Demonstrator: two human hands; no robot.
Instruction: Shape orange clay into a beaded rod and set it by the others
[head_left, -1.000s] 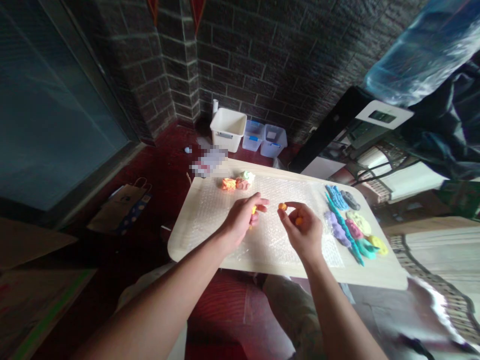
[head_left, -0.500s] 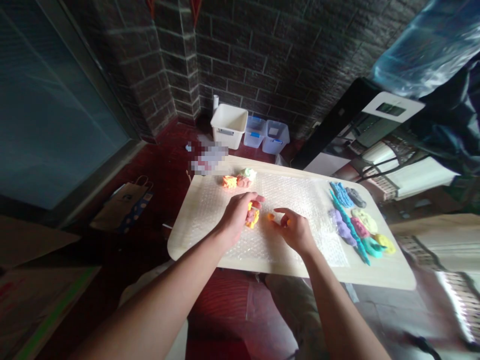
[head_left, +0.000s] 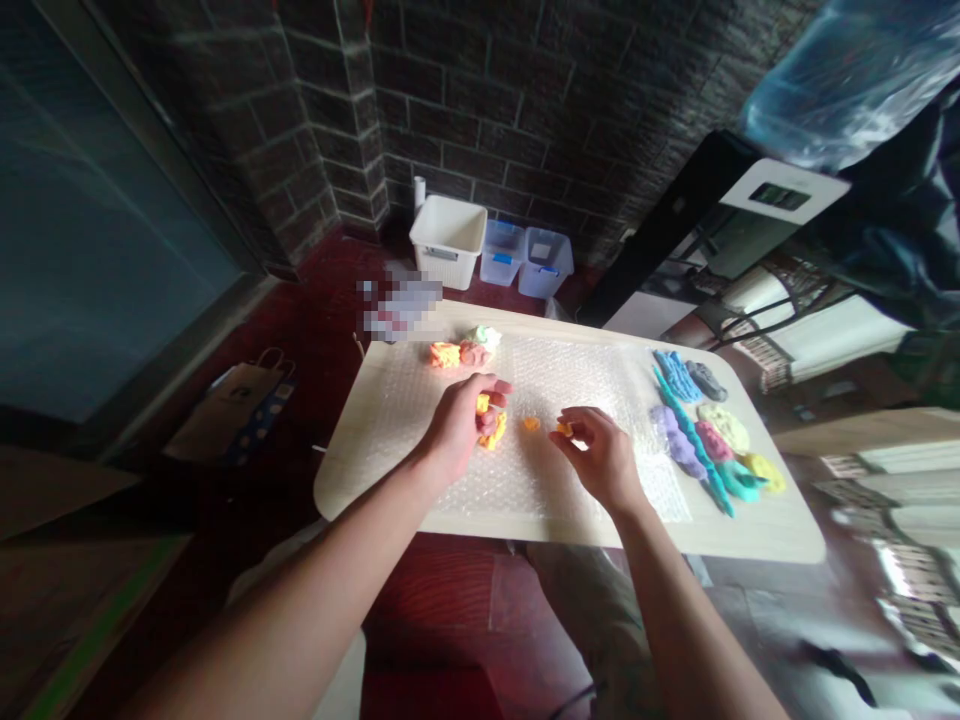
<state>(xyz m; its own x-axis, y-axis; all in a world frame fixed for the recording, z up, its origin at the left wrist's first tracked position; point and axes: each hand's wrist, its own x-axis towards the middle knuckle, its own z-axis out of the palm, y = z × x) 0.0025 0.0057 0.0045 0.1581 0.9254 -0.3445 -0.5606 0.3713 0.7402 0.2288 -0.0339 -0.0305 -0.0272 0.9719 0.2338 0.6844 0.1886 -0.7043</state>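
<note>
Orange clay bit [head_left: 531, 424] now lies on bubble wrap [head_left: 581, 372], mid-frame, freed from right hand [head_left: 604, 458]: one portion down. Right grip pinches second bit [head_left: 564, 429] nearby; left hand [head_left: 452, 427] curls around larger clay lump [head_left: 493, 433].

A white bin [head_left: 445, 268] and two translucent tubs [head_left: 540, 281] stand upper centre before a dark brick wall [head_left: 517, 110]; a paper bag [head_left: 217, 410] sits at left, bluish plastic [head_left: 832, 85] upper right

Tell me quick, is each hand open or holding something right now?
Left hand: closed, curled around lumpy yellow-orange clay-like dough.
Right hand: closed, pinching a small orange clay-like lump.
</note>
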